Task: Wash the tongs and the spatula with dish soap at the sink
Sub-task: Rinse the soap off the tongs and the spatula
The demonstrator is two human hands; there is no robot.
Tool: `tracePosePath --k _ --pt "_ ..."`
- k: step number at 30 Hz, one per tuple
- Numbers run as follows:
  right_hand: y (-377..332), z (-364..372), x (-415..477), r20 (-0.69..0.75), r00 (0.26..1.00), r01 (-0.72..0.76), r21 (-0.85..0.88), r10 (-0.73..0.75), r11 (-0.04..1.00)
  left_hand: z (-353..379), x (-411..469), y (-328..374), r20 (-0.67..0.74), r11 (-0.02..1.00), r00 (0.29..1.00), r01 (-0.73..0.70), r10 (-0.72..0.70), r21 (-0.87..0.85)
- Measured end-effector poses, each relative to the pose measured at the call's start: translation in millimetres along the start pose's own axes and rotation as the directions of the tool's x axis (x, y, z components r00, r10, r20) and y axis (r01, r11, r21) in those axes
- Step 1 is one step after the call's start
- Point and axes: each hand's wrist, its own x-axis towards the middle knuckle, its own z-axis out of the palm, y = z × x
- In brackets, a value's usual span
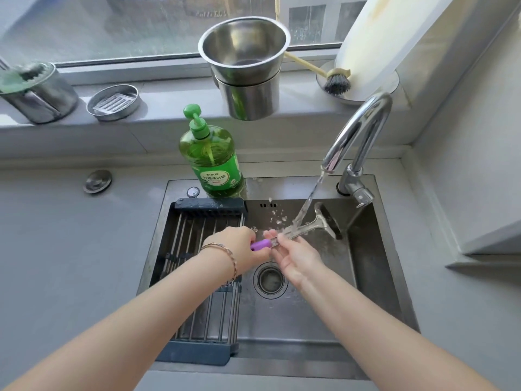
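Observation:
Over the steel sink (375,277) I hold what look like the tongs (318,224): metal arms, a purple end and black tips. My left hand (239,245) grips the purple end. The fingers of my right hand (294,256) pinch the metal shaft just right of it. The black tips point toward the back right of the basin. Water runs from the chrome faucet (358,136) onto the shaft and splashes. A green dish soap pump bottle (211,159) stands on the sink's back rim. I see no spatula.
A roll-up drying rack (203,277) covers the left half of the basin, and the drain (270,280) lies below my hands. On the windowsill stand stacked steel pots (245,69), a round tin (112,102), a steel cup (39,93) and a dish brush (335,81).

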Motion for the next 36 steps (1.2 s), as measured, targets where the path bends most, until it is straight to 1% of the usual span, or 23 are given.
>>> tracePosePath --k 3,5,7,9,11,13,15,17,19,22,24,26,28,31,34,36 --pt "5 -3 -6 0.069 0.997 -0.017 -0.136 0.027 0.991 2 -8 -10 -0.038 0.999 0.999 0.012 -0.011 0.033" --pt "-1 -7 -4 0.049 0.998 -0.019 -0.179 0.028 0.984 3 -14 -17 -0.030 0.999 0.999 0.032 -0.031 0.021" --pt "-11 -12 5 -0.026 1.000 0.009 -0.161 -0.013 0.987 2 -18 -22 -0.024 0.999 0.999 0.047 -0.047 0.005" --pt "-14 -11 9 -0.054 0.997 0.047 -0.138 -0.055 0.989 2 -21 -26 -0.035 0.999 0.998 0.053 -0.053 -0.006" --pt "-2 -5 4 0.011 1.000 0.018 -0.166 -0.017 0.986 1 -23 -26 -0.061 0.998 0.997 0.055 -0.054 0.006" --pt "13 3 -9 0.077 0.995 -0.042 -0.239 0.062 0.970 3 -24 -23 -0.083 0.999 0.995 0.050 -0.048 0.020" --pt "16 8 -14 0.079 0.992 -0.074 -0.256 0.098 0.964 5 -25 -21 -0.088 0.999 0.995 0.041 -0.038 0.022" --pt "7 9 -11 0.087 0.989 -0.102 -0.219 0.123 0.971 5 -26 -20 -0.086 0.999 0.996 0.040 -0.038 0.018" --pt "0 9 -9 0.094 0.989 -0.093 -0.184 0.111 0.979 3 -26 -21 -0.093 0.999 0.995 0.044 -0.045 -0.007" --pt "7 12 -19 0.105 0.991 -0.059 -0.230 0.085 0.971 2 -25 -21 -0.110 0.997 0.992 0.048 -0.054 -0.055" --pt "11 14 -22 0.113 0.989 -0.069 -0.254 0.100 0.965 2 -26 -22 -0.116 0.998 0.992 0.044 -0.049 -0.047" --pt "1 10 -18 0.103 0.989 -0.075 -0.242 0.102 0.967 1 -29 -24 -0.111 0.999 0.993 0.041 -0.044 -0.032" --pt "-16 3 -11 0.066 0.997 -0.031 -0.240 0.048 0.970 0 -32 -30 -0.107 0.999 0.993 0.040 -0.043 -0.031" --pt "-37 -6 -4 -0.049 0.998 0.017 -0.214 -0.028 0.977 4 -33 -36 -0.083 0.996 0.996 0.033 -0.040 -0.081" --pt "-31 -2 -3 -0.141 0.988 0.040 -0.137 -0.060 0.990 9 -34 -37 -0.076 0.993 0.995 0.052 -0.060 -0.107" --pt "-19 2 -3 -0.212 0.974 0.053 -0.120 -0.078 0.991 11 -34 -36 -0.071 0.991 0.994 0.075 -0.083 -0.107"
